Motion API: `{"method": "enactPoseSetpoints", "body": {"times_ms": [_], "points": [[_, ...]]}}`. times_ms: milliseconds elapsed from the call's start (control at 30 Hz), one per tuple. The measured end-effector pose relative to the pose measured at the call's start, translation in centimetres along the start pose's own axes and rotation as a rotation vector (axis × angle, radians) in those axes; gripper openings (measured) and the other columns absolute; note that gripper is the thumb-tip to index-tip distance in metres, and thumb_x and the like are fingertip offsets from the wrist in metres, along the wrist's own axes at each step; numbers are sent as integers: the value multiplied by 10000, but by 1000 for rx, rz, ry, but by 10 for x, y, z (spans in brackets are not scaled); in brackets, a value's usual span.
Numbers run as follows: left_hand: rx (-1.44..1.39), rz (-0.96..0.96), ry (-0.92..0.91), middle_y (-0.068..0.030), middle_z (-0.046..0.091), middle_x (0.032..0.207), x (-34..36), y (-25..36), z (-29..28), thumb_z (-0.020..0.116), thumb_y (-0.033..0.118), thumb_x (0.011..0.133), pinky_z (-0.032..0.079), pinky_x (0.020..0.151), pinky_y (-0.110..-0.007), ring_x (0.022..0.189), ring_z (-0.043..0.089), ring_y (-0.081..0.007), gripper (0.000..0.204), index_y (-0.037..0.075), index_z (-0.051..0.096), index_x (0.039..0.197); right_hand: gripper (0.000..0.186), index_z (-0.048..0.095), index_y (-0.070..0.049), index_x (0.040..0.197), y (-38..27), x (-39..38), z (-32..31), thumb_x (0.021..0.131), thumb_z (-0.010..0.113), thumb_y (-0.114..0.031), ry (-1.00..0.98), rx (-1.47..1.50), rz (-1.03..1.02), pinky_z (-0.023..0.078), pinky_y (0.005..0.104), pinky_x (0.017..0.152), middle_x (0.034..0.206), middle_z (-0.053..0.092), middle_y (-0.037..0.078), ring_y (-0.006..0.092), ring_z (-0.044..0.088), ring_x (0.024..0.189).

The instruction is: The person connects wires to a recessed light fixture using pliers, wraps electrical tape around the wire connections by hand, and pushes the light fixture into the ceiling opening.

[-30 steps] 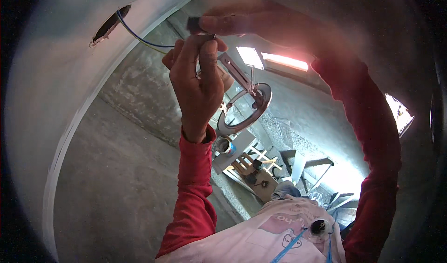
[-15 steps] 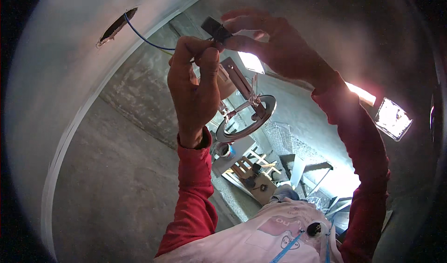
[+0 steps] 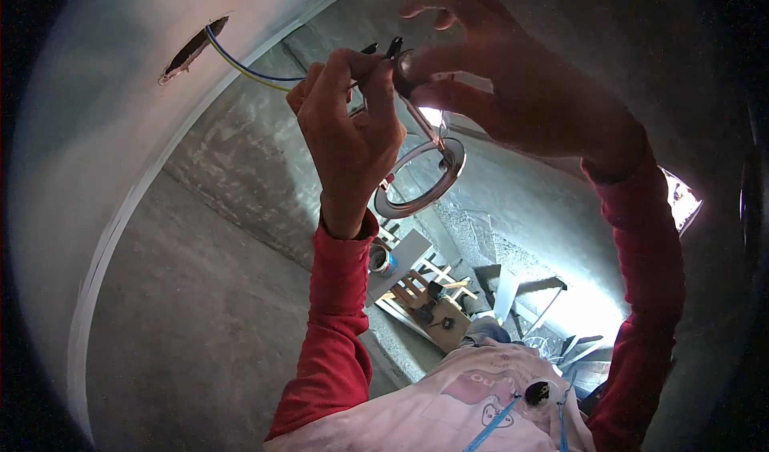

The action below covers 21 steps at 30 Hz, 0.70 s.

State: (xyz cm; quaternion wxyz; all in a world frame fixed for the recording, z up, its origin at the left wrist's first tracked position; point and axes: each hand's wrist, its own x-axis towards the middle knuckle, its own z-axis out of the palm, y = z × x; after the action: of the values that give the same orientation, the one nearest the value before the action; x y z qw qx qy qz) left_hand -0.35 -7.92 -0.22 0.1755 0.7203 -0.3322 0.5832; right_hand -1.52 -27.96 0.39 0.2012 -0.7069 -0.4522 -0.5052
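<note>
A blue wire and a yellow-green wire [image 3: 255,73] run out of a ragged hole [image 3: 195,49] in the white ceiling to my left hand [image 3: 346,124]. That hand is closed, pinching the wires between thumb and fingers; black wrapped ends [image 3: 393,48] stick out above the fingertips. My right hand [image 3: 521,84] holds a dark, curved piece resembling a roll of tape [image 3: 404,72] between thumb and forefinger, right beside the left fingertips, its other fingers spread. Below the hands hangs a ring-shaped light fitting [image 3: 424,204] with a metal bracket. What it hangs from is hidden behind my hands.
Far below are a bucket [image 3: 383,261], a wooden platform [image 3: 444,329] with dark objects on it, and slatted wood pieces. A grey wall [image 3: 232,236] stands at the left. Bright light glares at the right.
My right hand has moved right and turned, its fingers spreading wider; the dark piece turned with it. My left hand shifted slightly right. The ring fitting swung a little left and up.
</note>
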Motion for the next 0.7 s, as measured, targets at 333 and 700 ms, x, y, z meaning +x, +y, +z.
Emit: {"method": "enactPoseSetpoints", "body": {"times_ms": [333, 700], "points": [[-162, -48, 87, 26, 554, 698, -1, -8, 4, 673, 146, 842, 339, 750, -339, 663, 485, -158, 72, 106, 614, 834, 601, 633, -39, 1171, -23, 72, -25, 976, 375, -545, -437, 917, 998, 273, 541, 1078, 1188, 607, 172, 331, 394, 1291], [-445, -189, -68, -44, 661, 822, 4, -4, -21, 652, 157, 906, 447, 718, -286, 745, 576, -101, 139, 22, 649, 940, 351, 616, -139, 1231, 31, 7, 29, 944, 613, -340, -152, 664, 382, 376, 390, 1072, 1299, 571, 83, 222, 511, 1238]]}}
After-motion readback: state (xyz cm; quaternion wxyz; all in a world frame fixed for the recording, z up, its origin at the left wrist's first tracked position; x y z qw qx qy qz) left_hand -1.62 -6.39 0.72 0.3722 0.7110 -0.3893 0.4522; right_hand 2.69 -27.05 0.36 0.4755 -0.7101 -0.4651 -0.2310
